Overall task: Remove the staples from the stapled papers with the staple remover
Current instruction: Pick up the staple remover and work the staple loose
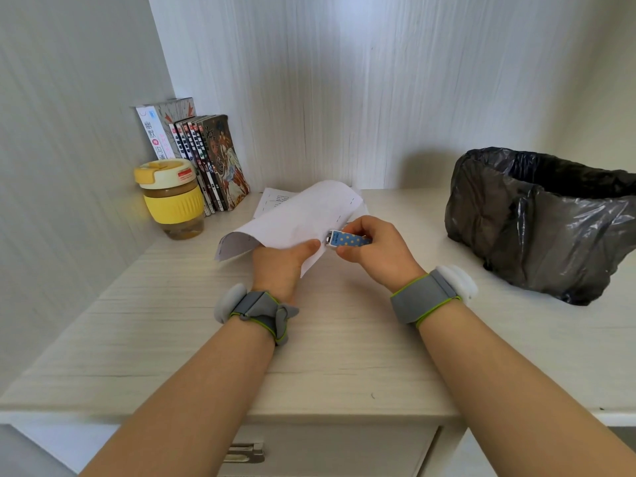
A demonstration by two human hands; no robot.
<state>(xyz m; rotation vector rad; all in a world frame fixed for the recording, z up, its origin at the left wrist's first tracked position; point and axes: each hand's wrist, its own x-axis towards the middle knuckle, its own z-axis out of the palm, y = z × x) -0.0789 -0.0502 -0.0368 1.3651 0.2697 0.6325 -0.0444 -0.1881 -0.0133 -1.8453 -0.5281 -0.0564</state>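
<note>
My left hand holds the stapled papers lifted off the desk, thumb on top near the right edge; the white sheets curl upward and back. My right hand grips a small blue staple remover with yellow dots. Its metal tip touches the papers' right edge beside my left thumb. Small dark staple marks run along that edge. The staple under the tip is hidden.
A yellow-lidded cup and a row of books stand at the back left of the pale wooden desk. A bin lined with a black bag sits at the right. A drawer handle shows below the desk edge.
</note>
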